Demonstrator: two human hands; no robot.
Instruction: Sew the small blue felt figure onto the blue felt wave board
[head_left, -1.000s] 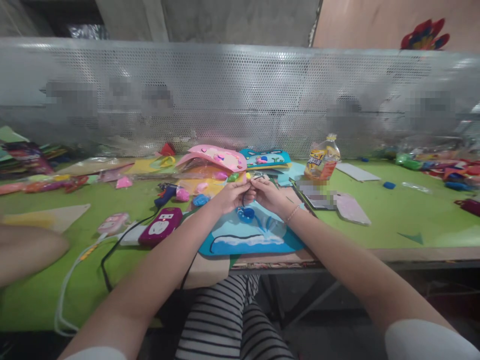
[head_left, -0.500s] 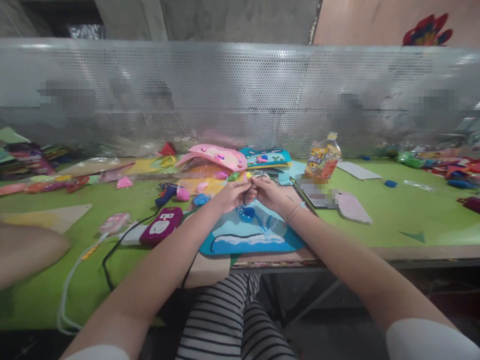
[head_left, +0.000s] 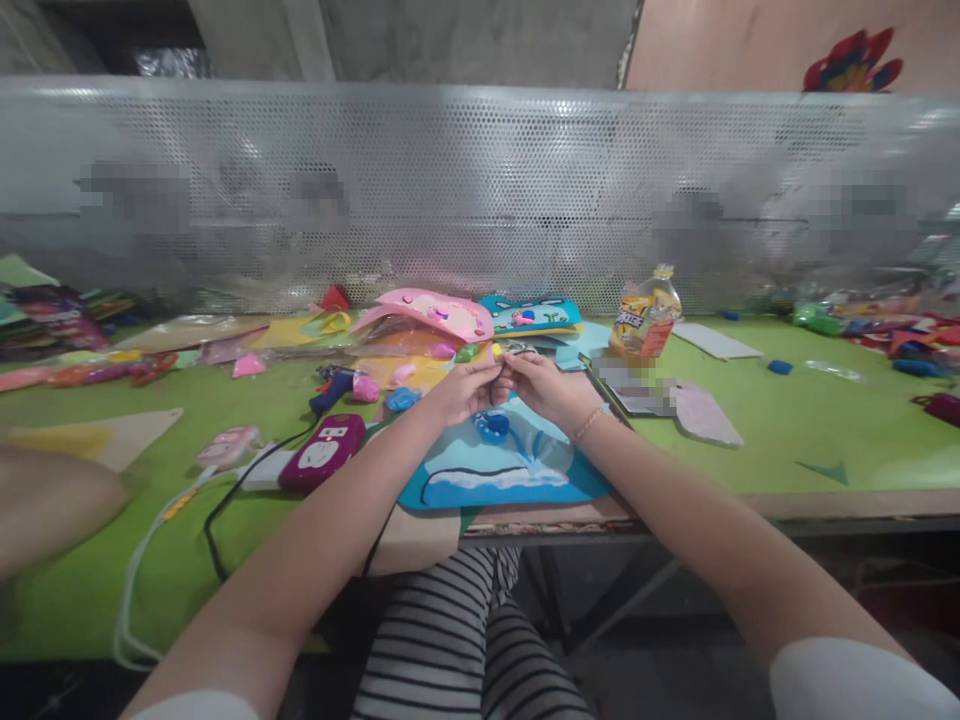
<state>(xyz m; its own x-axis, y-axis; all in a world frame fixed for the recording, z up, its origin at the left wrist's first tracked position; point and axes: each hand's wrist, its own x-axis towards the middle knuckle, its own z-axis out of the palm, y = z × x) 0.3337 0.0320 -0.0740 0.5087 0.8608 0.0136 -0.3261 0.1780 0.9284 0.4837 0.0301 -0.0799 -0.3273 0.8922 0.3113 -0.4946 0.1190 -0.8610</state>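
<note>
My left hand (head_left: 471,388) and my right hand (head_left: 541,384) meet fingertip to fingertip over the middle of the table. Both are closed in a pinch on a thin black strand (head_left: 493,396), which hangs in a short curve between them. Its material is hard to tell. Beneath them lies a blue foam sheet (head_left: 517,492) with a white wave-like band outlined in black. A dark blue lump (head_left: 493,428) sits on that sheet, just below my fingers. To the left of my left hand are a light blue lump (head_left: 403,399) and a pink lump (head_left: 366,388).
Left of my arm are a purple power socket box (head_left: 324,455), a glue gun (head_left: 330,390) and loose cables. A pink decorated sheet (head_left: 427,312) lies behind my hands. To the right stand a plastic bottle (head_left: 660,300) and a phone-like slab (head_left: 705,413). Another person's arm (head_left: 56,505) rests at left.
The other person's arm at the left edge has drawn back slightly to the left. My hands stay together in nearly the same place, and the black strand has shifted slightly.
</note>
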